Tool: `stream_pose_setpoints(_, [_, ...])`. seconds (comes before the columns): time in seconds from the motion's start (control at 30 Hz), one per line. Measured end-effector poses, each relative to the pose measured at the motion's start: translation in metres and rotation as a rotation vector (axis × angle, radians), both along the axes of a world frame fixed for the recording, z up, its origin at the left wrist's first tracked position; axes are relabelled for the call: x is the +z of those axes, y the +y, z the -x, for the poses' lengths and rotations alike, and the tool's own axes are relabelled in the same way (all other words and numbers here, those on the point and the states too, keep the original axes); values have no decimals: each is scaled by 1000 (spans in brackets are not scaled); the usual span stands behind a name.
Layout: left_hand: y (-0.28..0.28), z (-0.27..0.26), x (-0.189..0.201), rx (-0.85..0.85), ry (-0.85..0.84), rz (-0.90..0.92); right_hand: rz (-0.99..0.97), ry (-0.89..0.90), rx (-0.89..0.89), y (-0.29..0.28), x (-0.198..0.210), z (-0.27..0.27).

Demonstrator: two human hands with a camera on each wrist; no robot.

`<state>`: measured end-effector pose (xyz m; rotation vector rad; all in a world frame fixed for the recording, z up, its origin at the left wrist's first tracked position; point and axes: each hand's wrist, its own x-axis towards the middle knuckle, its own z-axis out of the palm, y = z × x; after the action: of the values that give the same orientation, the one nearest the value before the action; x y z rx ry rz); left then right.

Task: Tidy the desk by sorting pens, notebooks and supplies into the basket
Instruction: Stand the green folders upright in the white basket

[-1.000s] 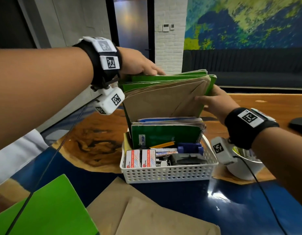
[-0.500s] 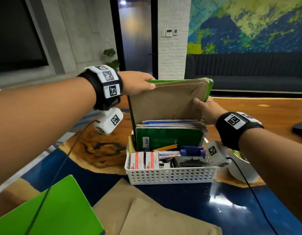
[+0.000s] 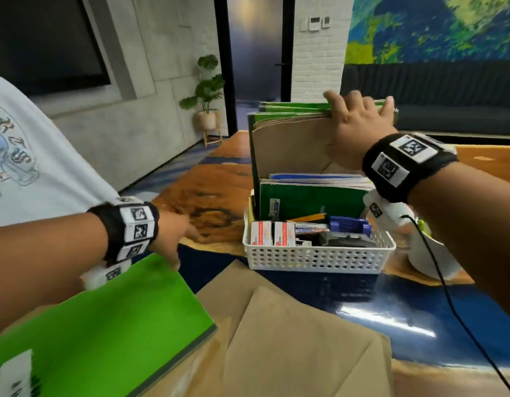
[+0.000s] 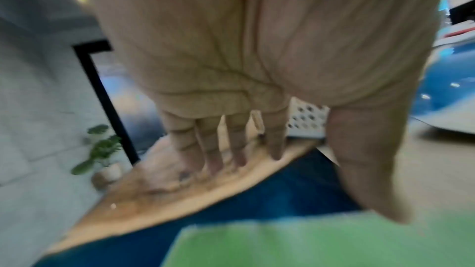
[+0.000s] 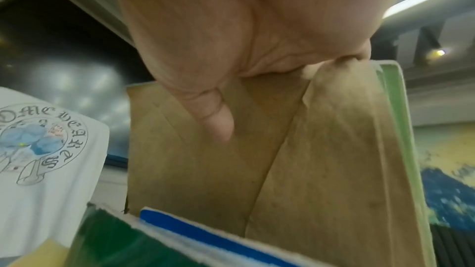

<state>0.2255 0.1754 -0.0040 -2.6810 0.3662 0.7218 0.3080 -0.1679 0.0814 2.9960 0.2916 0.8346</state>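
Observation:
A white perforated basket (image 3: 316, 257) stands mid-desk with brown envelopes (image 3: 288, 150) and green folders upright at its back. My right hand (image 3: 359, 121) grips their top edge, fingers hooked over it. In the right wrist view the thumb (image 5: 218, 123) presses the front envelope (image 5: 321, 149), beside a green folder edge (image 5: 395, 109). My left hand (image 3: 173, 239) hovers open, fingers (image 4: 231, 149) straight, at the far edge of a bright green notebook (image 3: 104, 325) lying on the near left of the desk. Whether it touches the notebook (image 4: 308, 241) I cannot tell.
In the basket sit a dark green spiral notebook (image 3: 311, 199), small red-and-white boxes (image 3: 272, 234), a pencil and a blue stapler (image 3: 348, 224). More brown envelopes (image 3: 276, 325) lie flat in front of it. A white bowl (image 3: 428, 259) stands just right of the basket.
My left hand let go of the upright stack and dropped down to the green notebook. The right hand moved from the stack's side up to its top edge.

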Motion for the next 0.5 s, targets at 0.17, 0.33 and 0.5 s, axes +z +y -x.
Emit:
stream_pose_setpoints(0.17, [8,61,-41,-175,162,128,99,-19,-44,2,-7,3])
stream_pose_setpoints(0.33, [2,51,-36,-212,64,-83,116,48,-71,2,1,6])
stream_pose_setpoints(0.5, [9,12,34,-98,-23,230,118,81,-87,5,2,7])
